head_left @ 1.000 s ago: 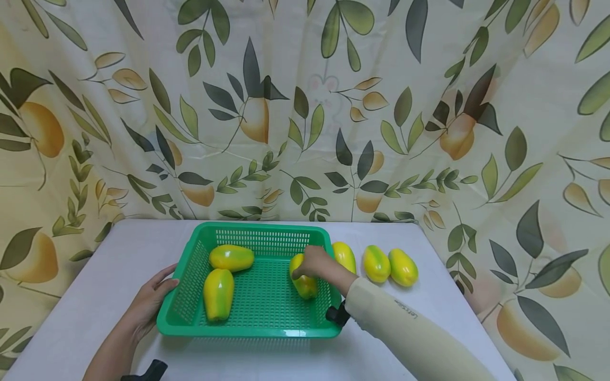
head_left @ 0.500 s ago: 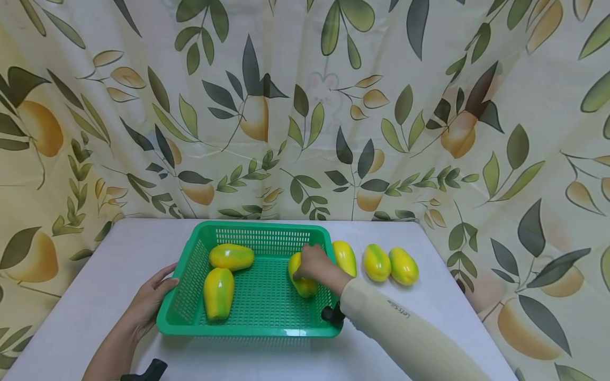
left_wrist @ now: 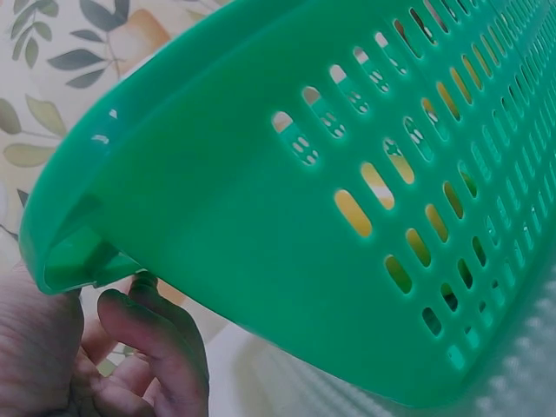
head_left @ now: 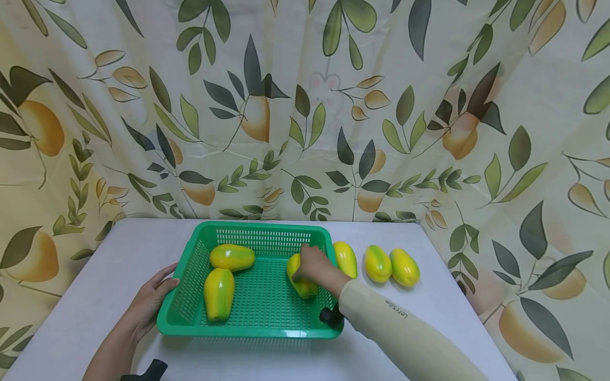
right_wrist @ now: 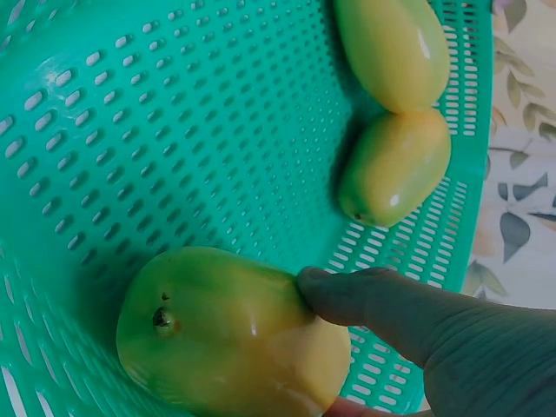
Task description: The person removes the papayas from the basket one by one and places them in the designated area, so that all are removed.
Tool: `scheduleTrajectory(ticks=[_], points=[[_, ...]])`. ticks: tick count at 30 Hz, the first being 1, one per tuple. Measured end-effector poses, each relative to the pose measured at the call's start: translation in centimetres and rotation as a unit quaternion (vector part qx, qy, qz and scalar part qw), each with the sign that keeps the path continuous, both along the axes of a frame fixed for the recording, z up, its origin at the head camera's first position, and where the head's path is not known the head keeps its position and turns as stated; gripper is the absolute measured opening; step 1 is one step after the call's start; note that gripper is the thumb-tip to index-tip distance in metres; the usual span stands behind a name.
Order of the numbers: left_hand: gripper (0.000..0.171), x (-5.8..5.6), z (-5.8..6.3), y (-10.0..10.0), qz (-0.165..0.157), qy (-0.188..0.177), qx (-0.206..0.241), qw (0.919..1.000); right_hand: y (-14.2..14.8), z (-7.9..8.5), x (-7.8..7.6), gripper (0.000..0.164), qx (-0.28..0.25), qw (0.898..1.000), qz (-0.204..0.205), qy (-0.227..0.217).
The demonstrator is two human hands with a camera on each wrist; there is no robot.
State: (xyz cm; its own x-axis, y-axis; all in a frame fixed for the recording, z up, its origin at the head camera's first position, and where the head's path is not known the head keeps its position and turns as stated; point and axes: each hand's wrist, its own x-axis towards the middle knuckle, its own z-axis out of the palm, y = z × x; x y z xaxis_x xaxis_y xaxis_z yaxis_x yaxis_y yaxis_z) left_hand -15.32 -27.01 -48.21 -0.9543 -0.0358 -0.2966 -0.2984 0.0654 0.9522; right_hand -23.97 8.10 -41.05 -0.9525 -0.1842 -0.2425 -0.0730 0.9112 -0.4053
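Note:
My right hand [head_left: 316, 266] reaches into the green plastic basket [head_left: 257, 332] and grips a yellow-green papaya [head_left: 300, 283] near the right wall. In the right wrist view the thumb presses on this papaya [right_wrist: 226, 330], whose green end with a dark stem nub faces the camera; most fingers are hidden behind it. Two more papayas lie in the basket's left part, one [head_left: 232, 257] crosswise at the back and one [head_left: 219, 294] lengthwise in front. At the basket's left rim my left hand [head_left: 150, 301] holds on, its fingers [left_wrist: 161, 334] curled beneath the rim.
Right of the basket, three papayas rest on the white-covered table [head_left: 429, 317]: one [head_left: 345, 259] close against the wall, then a pair [head_left: 378, 263] side by side. A leaf-and-fruit patterned curtain [head_left: 305, 106] hangs behind the table.
My right hand and forearm have shifted slightly left, and the gripped papaya has moved a little left with them. The left hand and basket stay in place.

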Motion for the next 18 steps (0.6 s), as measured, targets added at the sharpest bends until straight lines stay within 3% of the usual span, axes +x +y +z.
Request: scheduleTrajectory(ticks=[18], points=[[0.07,-0.03,-0.19,-0.07,-0.001,-0.003,-0.004,1.0,0.3,0.03,-0.05,0.058,-0.028,1.0,0.01,0.002]])
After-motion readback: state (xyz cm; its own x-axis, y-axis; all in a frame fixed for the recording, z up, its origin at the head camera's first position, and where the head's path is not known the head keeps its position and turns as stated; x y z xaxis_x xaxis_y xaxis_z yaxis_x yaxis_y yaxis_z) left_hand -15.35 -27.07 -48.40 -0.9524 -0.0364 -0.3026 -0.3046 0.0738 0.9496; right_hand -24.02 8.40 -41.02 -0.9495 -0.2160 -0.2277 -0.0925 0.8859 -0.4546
